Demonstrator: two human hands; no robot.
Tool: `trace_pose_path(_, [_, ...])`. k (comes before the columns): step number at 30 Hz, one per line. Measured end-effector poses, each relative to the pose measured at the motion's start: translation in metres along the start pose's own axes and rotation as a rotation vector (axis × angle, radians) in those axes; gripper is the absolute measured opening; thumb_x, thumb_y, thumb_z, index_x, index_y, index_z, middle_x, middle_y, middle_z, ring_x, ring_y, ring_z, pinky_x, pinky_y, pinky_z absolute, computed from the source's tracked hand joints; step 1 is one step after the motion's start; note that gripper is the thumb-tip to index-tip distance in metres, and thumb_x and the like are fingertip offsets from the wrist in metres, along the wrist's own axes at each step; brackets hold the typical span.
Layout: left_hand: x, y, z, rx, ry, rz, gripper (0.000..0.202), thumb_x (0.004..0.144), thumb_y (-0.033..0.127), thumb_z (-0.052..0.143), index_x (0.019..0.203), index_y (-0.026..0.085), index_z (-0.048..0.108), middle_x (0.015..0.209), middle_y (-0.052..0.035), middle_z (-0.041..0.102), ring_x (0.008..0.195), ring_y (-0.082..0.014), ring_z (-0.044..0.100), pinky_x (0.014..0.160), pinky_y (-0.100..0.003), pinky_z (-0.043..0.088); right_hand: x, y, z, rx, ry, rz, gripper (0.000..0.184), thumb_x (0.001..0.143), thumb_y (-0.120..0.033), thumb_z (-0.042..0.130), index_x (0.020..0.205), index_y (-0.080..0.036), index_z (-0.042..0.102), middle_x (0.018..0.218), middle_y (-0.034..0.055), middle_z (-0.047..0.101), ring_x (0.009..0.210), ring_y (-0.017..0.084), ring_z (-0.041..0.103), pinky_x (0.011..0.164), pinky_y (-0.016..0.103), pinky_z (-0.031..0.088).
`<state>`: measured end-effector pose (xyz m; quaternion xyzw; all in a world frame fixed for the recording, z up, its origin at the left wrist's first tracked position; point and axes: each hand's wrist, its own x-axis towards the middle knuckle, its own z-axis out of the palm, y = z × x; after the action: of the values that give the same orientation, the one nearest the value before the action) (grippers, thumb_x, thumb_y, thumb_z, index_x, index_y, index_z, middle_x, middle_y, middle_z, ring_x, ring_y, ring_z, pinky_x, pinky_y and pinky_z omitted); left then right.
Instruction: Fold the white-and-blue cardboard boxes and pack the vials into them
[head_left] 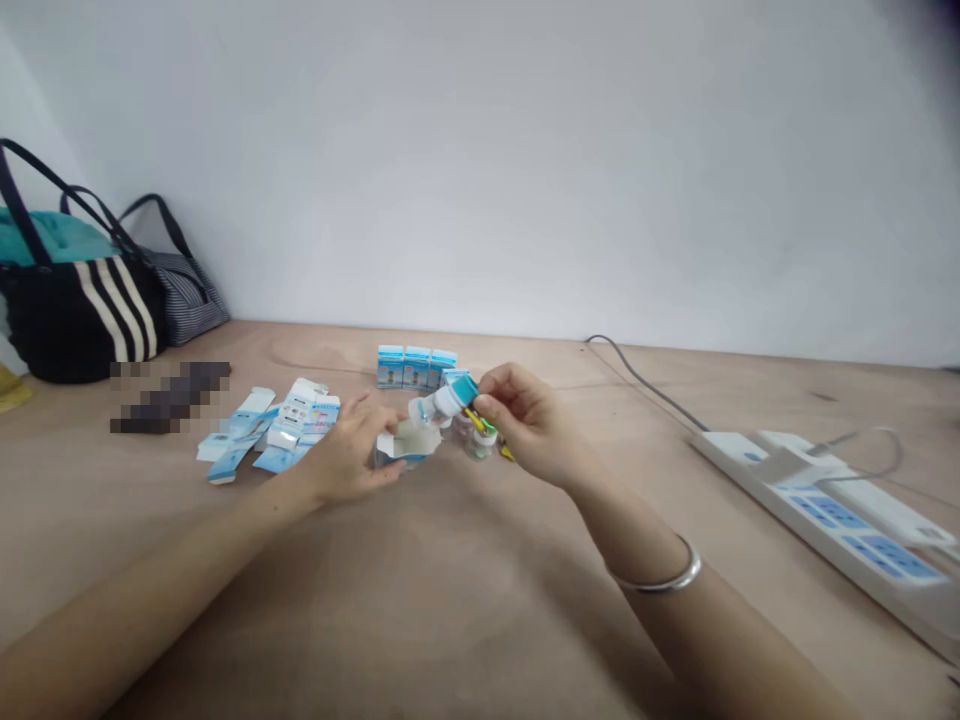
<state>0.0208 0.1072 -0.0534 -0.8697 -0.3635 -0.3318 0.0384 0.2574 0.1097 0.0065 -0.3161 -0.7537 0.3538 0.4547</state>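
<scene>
My left hand (352,450) is closed around a small white-and-blue carton (409,447) that lies with its open end toward the right. Between the thumb and fingers of my right hand (532,425) is the blue top of a small clear bottle (444,402), tilted just above the carton's opening. A yellow part shows beside that top, under my thumb. Just behind and below the bottle stands a small clear jar with a green-and-white lid (481,440), partly covered by my right hand.
Several small blue-and-white boxes (416,368) stand in a row behind my hands. Flattened cartons (274,428) lie to the left. Farther left are a dark, pixelated flat object (172,398) and a black striped bag (82,310). A white power strip (825,520) with cables lies right.
</scene>
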Motion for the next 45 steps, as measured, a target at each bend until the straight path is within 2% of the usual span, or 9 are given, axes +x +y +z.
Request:
trace_pose_path(4, [0.001,0.002,0.000,-0.002,-0.027,-0.005,0.034,0.074,0.029,0.059,0.105,0.021,0.046,0.110,-0.0066,0.065,0.102,-0.0220,0.061,0.111,-0.053,0.019,-0.015,0.005,-0.024,-0.055,0.047,0.122,0.016,0.083,-0.034,0.053,0.081,-0.021,0.045,0.069,-0.0009,0.054,0.056,0.011,0.051,0.052,0.024,0.042])
trace_pose_path(11, [0.002,0.006,-0.004,0.032,-0.022,0.003,0.042,0.074,0.028,0.058,0.114,0.022,0.046,0.107,-0.0041,0.067,0.095,-0.0213,0.064,0.111,-0.054,0.016,-0.040,0.016,-0.067,-0.750,0.094,0.237,0.006,0.077,-0.023,0.050,0.072,-0.021,0.053,0.064,0.0009,0.059,0.057,0.015,0.051,0.053,0.026,0.038])
trace_pose_path(15, [0.002,0.006,-0.006,0.027,-0.047,-0.004,0.046,0.074,0.028,0.059,0.117,0.021,0.044,0.111,-0.0056,0.066,0.099,-0.0222,0.063,0.110,-0.055,0.014,-0.038,0.013,-0.071,-0.909,0.068,0.281,0.010,0.078,-0.023,0.046,0.071,-0.021,0.053,0.065,0.0011,0.061,0.058,0.016,0.053,0.055,0.027,0.038])
trace_pose_path(23, [0.002,0.004,-0.005,-0.003,-0.094,-0.060,0.044,0.075,0.029,0.059,0.116,0.023,0.044,0.114,-0.0070,0.065,0.105,-0.0233,0.060,0.111,-0.055,0.010,-0.037,0.016,-0.061,-0.883,-0.130,0.277,0.011,0.079,-0.022,0.045,0.074,-0.021,0.054,0.070,0.0009,0.063,0.062,0.015,0.056,0.058,0.026,0.039])
trace_pose_path(31, [0.002,0.003,-0.004,0.017,-0.089,-0.039,0.043,0.075,0.029,0.059,0.116,0.023,0.045,0.114,-0.0067,0.064,0.104,-0.0236,0.060,0.110,-0.056,0.010,-0.037,0.014,-0.054,-0.893,-0.034,0.287,0.010,0.076,-0.026,0.052,0.084,-0.021,0.050,0.080,0.0041,0.064,0.072,0.019,0.060,0.063,0.028,0.042])
trace_pose_path(36, [0.002,0.004,-0.004,0.012,-0.079,-0.044,0.044,0.075,0.028,0.058,0.117,0.023,0.044,0.114,-0.0062,0.063,0.105,-0.0243,0.060,0.109,-0.057,0.014,-0.045,0.010,-0.054,-0.884,-0.196,0.341,0.006,0.069,-0.018,0.053,0.072,-0.021,0.049,0.071,0.0014,0.062,0.063,0.016,0.057,0.055,0.025,0.039])
trace_pose_path(38, [0.003,0.005,-0.004,-0.003,-0.054,-0.044,0.048,0.073,0.027,0.061,0.117,0.023,0.043,0.117,-0.0067,0.061,0.109,-0.0250,0.057,0.109,-0.055,0.019,-0.045,0.017,-0.054,-0.912,-0.220,0.385,0.010,0.066,-0.014,0.054,0.071,-0.021,0.049,0.071,0.0016,0.061,0.061,0.016,0.056,0.052,0.024,0.037])
trace_pose_path(41, [0.003,0.006,-0.003,-0.077,0.002,-0.077,0.056,0.069,0.025,0.065,0.119,0.022,0.040,0.120,-0.0090,0.057,0.113,-0.0253,0.055,0.102,-0.045,0.036,-0.044,0.027,-0.057,-0.889,-0.237,0.417,0.013,0.065,-0.012,0.055,0.072,-0.020,0.049,0.075,0.0027,0.062,0.065,0.017,0.057,0.054,0.024,0.038])
trace_pose_path(45, [0.003,0.007,-0.001,-0.122,0.042,-0.124,0.051,0.066,0.027,0.069,0.112,0.021,0.047,0.126,-0.0108,0.052,0.117,-0.0260,0.053,0.095,-0.038,0.045,-0.043,0.033,-0.061,-0.875,-0.156,0.342,0.022,0.065,-0.021,0.061,0.085,-0.019,0.051,0.084,0.0045,0.063,0.074,0.019,0.059,0.061,0.026,0.041])
